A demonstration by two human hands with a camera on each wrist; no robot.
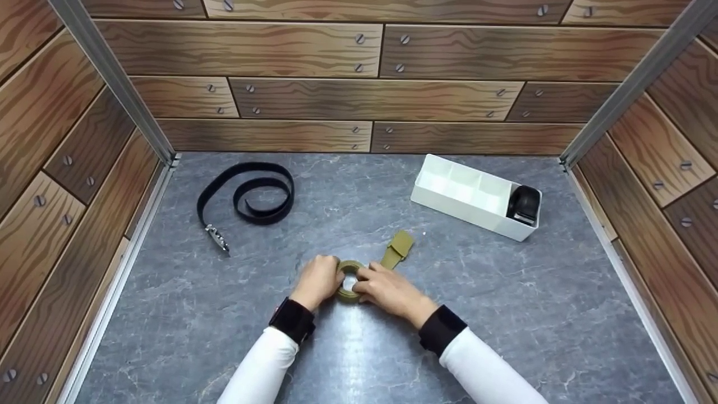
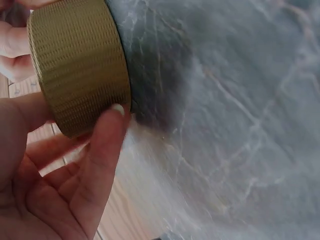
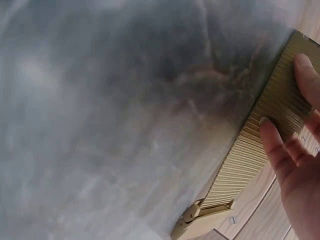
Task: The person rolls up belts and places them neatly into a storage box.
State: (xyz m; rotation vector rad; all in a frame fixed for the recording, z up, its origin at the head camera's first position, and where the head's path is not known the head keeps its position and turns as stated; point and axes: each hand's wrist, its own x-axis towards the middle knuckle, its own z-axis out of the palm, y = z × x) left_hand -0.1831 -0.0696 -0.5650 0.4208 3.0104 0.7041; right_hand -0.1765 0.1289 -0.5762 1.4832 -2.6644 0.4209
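Observation:
An olive webbing belt (image 1: 349, 279) lies partly coiled into a small roll on the grey marble-look table (image 1: 505, 314). Its free end with a tan buckle (image 1: 399, 247) points away to the right. My left hand (image 1: 325, 279) grips the roll from the left, and in the left wrist view a fingertip (image 2: 112, 120) presses on the coil (image 2: 80, 65). My right hand (image 1: 373, 286) pinches the roll from the right. In the right wrist view its fingers (image 3: 272, 142) lie on the ribbed strap (image 3: 277, 102), with the buckle (image 3: 200, 216) lower down.
A black belt (image 1: 247, 196) lies loosely curled at the back left, its metal buckle (image 1: 217, 238) toward me. A white divided box (image 1: 468, 193) stands at the back right with a rolled black belt (image 1: 524, 205) in its right end compartment. Wood-pattern walls enclose three sides.

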